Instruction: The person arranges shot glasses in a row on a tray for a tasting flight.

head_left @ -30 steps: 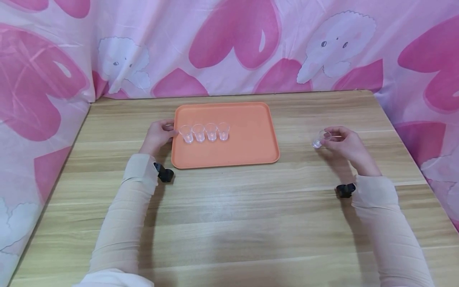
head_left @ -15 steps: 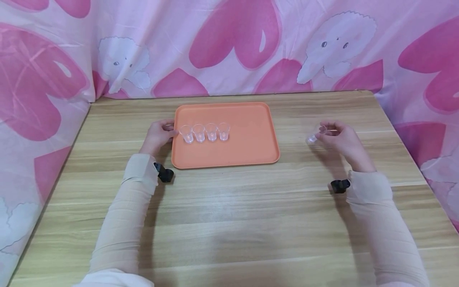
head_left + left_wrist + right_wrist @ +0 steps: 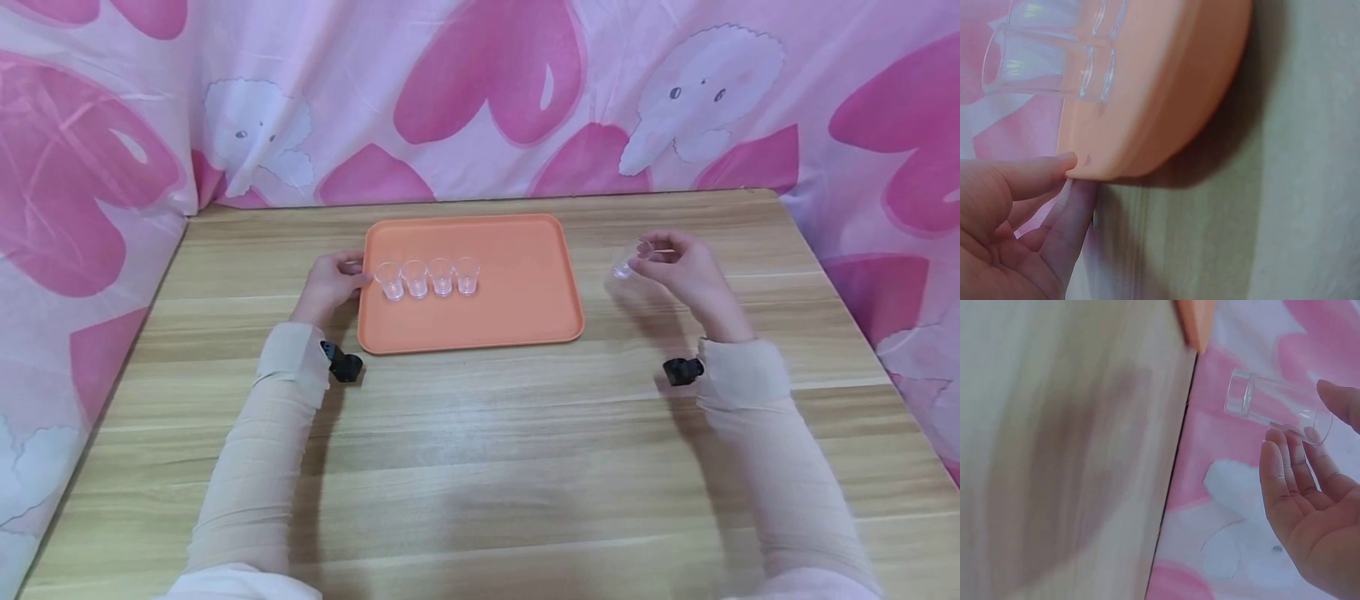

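Observation:
An orange tray [image 3: 525, 308] lies on the wooden table and carries several small clear cups [image 3: 428, 277] in a row near its left side. My left hand [image 3: 330, 283] rests at the tray's left edge, its fingers [image 3: 1054, 172] touching the rim [image 3: 1166, 112]. My right hand [image 3: 678, 267] is raised to the right of the tray and pinches one more small clear cup [image 3: 628, 259] by its rim, tilted sideways. In the right wrist view that cup [image 3: 1275, 406] sits between the fingertips [image 3: 1285, 450] and the thumb.
The wooden table [image 3: 480, 467] is backed and flanked by a pink cloth [image 3: 480, 92] with hearts and white animals. The tray's right half [image 3: 525, 267] is bare. A black wrist camera [image 3: 343, 363] sits on each sleeve.
My right hand has lifted the clear cup and carried it left and away, toward the tray's right edge. The left hand and tray have not moved.

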Action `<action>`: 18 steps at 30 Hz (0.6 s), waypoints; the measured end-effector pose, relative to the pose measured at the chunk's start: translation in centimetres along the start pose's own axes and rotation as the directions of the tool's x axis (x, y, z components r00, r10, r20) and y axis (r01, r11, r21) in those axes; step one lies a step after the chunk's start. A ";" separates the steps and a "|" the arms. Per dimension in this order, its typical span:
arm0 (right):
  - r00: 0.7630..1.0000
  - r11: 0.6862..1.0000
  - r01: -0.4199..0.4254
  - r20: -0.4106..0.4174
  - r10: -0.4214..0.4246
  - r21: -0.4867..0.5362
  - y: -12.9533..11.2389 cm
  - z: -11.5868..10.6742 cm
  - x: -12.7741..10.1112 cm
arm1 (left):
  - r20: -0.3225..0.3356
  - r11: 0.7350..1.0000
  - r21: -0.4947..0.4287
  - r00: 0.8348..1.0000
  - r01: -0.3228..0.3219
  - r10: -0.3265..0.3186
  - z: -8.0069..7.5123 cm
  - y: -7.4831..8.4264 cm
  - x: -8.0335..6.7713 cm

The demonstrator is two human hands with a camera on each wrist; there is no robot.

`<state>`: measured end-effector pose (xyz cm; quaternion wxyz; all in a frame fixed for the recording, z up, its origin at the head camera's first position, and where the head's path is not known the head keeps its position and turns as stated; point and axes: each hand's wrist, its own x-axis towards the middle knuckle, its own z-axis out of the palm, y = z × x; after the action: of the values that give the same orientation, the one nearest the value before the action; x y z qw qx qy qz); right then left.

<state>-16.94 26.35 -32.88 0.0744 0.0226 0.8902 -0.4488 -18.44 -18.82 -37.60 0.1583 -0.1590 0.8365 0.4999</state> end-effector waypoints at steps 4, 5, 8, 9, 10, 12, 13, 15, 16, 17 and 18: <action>0.999 0.998 0.037 0.001 -0.037 0.042 -1.2 1.1 0.5 | 0.004 1.000 -0.003 1.000 -0.001 0.001 0.0 0.1 -0.1; 0.999 0.998 0.042 0.004 -0.043 0.051 -1.5 1.5 0.6 | 0.005 1.000 -0.002 1.000 0.000 0.000 0.0 0.1 -0.1; 0.998 0.996 0.052 0.030 -0.054 0.069 -2.5 2.5 0.9 | 0.003 1.000 0.003 1.000 0.004 -0.004 0.0 0.2 -0.2; 0.998 0.996 0.054 0.037 -0.057 0.072 -2.8 2.9 1.0 | 0.002 1.000 0.005 1.000 0.006 -0.006 0.1 0.2 -0.2; 0.997 0.995 0.056 0.044 -0.059 0.079 -3.1 3.3 1.1 | 0.001 1.000 0.006 1.000 0.007 -0.007 0.1 0.2 -0.2; 0.996 0.995 0.058 0.063 -0.063 0.079 -3.8 4.2 1.3 | 0.000 1.000 0.007 1.000 0.008 -0.008 0.1 0.3 -0.3; 0.995 0.995 0.062 0.068 -0.067 0.082 -4.2 4.6 1.5 | 0.001 1.000 0.008 1.000 0.009 -0.009 0.1 0.2 -0.2; 0.993 0.994 0.072 0.082 -0.079 0.085 -4.8 5.5 1.6 | 0.003 1.000 0.004 1.000 0.010 -0.010 0.1 0.2 -0.2; 0.992 0.993 0.076 0.090 -0.084 0.088 -5.1 5.9 1.7 | 0.003 1.000 0.002 1.000 0.010 -0.010 0.1 0.2 -0.2; 0.991 0.993 0.077 0.101 -0.086 0.091 -5.4 6.4 1.8 | 0.003 1.000 0.001 1.000 0.009 -0.009 0.1 0.2 -0.2; 0.989 0.992 0.082 0.113 -0.093 0.097 -5.6 6.8 1.9 | 0.003 1.000 0.000 1.000 0.008 -0.008 0.1 0.2 -0.2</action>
<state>-18.60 17.52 -32.71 0.1055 -0.0392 0.8628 -0.4929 -18.34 -18.65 -37.40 0.1618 -0.1616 0.8356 0.4995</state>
